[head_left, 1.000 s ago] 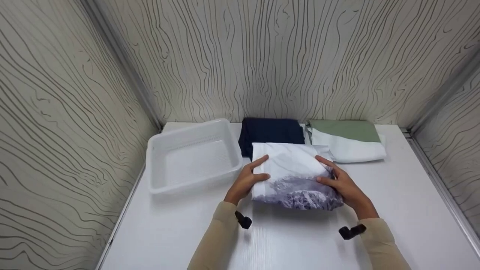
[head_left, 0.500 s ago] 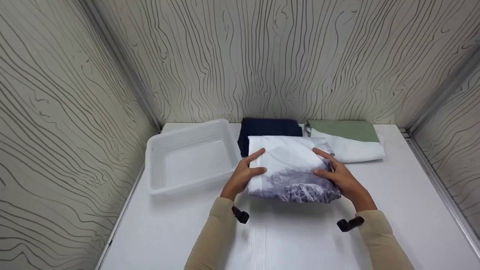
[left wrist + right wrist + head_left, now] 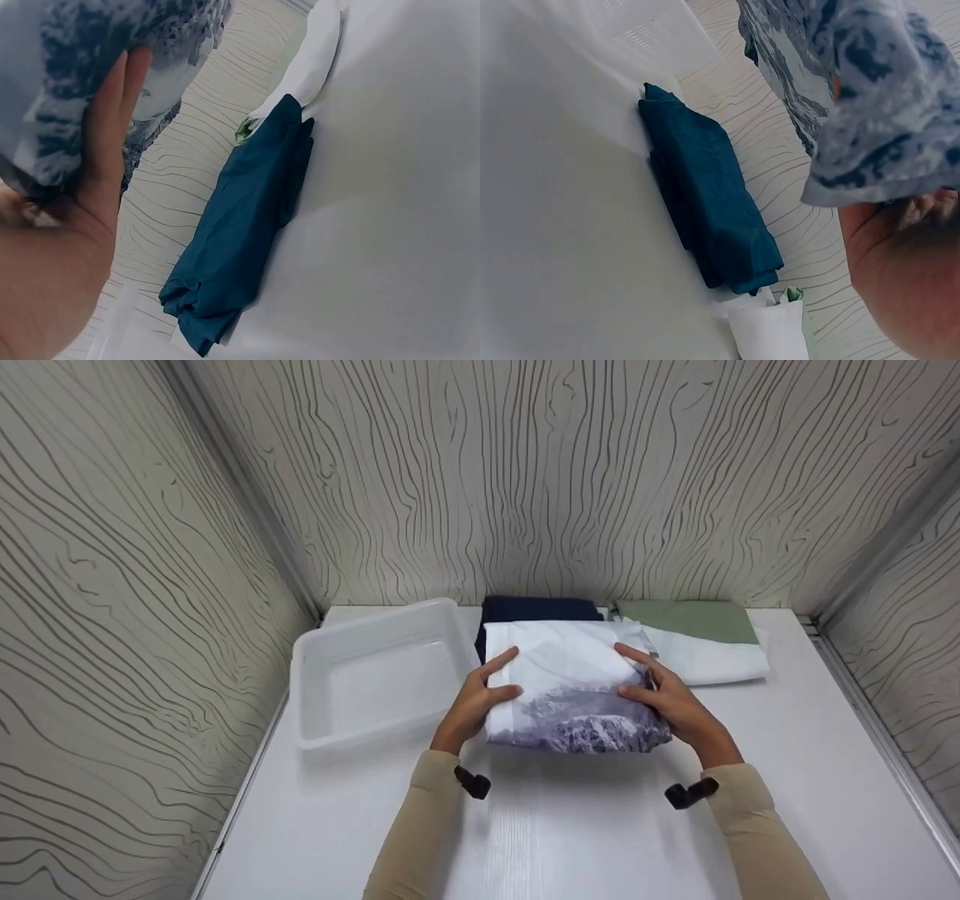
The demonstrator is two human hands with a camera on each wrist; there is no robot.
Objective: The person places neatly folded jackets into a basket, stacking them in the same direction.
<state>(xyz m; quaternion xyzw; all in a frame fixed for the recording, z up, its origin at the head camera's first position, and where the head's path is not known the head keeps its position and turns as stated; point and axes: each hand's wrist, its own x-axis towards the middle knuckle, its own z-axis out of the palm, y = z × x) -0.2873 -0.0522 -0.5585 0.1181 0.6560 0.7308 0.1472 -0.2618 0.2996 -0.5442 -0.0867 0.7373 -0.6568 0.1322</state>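
Between my two hands is a folded white garment with a grey-purple mountain print, lifted over the table. My left hand grips its left edge, thumb and a finger on the upper face, other fingers underneath. At the opposite edge my right hand pinches it the same way. The left wrist view shows fingers along the underside of the cloth. A folded navy garment lies behind, partly covered by the held one in the head view. Right of it is a folded green and white garment.
A white plastic basket with perforated sides stands at the back left of the white table. Wood-grain patterned panels close off the back and both sides, with metal rails along the table's edges.
Both hands have carried the printed garment away from me and slightly left, so it overlaps more of the navy one. The grip looks the same. Basket and other garments have stayed put.
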